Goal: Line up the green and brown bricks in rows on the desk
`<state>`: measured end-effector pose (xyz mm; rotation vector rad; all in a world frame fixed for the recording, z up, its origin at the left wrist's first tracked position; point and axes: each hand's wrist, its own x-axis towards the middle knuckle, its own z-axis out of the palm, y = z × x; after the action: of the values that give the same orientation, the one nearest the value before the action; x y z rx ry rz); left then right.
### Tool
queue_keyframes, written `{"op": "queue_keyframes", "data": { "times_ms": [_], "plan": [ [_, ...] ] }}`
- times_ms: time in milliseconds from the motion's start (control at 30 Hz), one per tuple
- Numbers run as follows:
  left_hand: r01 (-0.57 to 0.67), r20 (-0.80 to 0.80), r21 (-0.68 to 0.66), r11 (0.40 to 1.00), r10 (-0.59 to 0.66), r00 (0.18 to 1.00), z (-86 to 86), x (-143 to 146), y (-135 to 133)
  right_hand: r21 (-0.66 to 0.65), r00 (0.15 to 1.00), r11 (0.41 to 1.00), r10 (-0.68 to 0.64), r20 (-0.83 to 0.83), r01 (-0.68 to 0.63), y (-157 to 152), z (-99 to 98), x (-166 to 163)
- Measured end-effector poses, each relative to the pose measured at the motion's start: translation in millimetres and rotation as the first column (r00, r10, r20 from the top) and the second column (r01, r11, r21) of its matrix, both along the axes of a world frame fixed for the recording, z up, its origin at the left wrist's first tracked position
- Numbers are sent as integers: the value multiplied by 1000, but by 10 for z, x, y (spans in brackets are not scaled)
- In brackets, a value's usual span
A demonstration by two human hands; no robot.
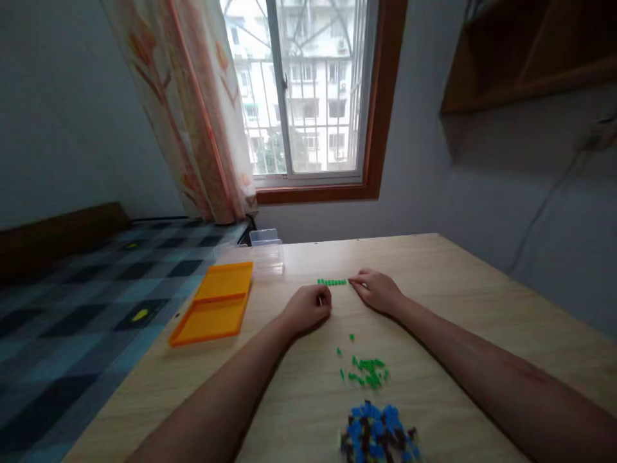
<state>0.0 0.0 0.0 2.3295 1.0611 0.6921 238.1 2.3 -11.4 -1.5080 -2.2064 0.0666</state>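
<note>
A short row of small green pieces runs across the far middle of the table. At its right end my right hand pinches one small green piece between thumb and fingertips. My left hand rests on the table just in front of the row's left end, fingers curled in; what they hold, if anything, is hidden. Nearer to me lies a loose scatter of green pieces, with a few strays beyond it. Closest, at the bottom edge, is a heap of blue and dark brown pieces, slightly blurred.
An orange two-part tray lies on the left of the wooden table. Behind it stand clear plastic boxes. A bed with a checked cover adjoins the left side; a window is ahead.
</note>
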Motion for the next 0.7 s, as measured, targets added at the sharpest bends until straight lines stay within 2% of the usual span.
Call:
{"op": "queue_keyframes", "data": {
  "times_ms": [700],
  "plan": [
    [-27,4,-1,1000,27,1000,-5,34,0,7,1000,1000,-2,-27,2,57,-39,15]
  ]
}}
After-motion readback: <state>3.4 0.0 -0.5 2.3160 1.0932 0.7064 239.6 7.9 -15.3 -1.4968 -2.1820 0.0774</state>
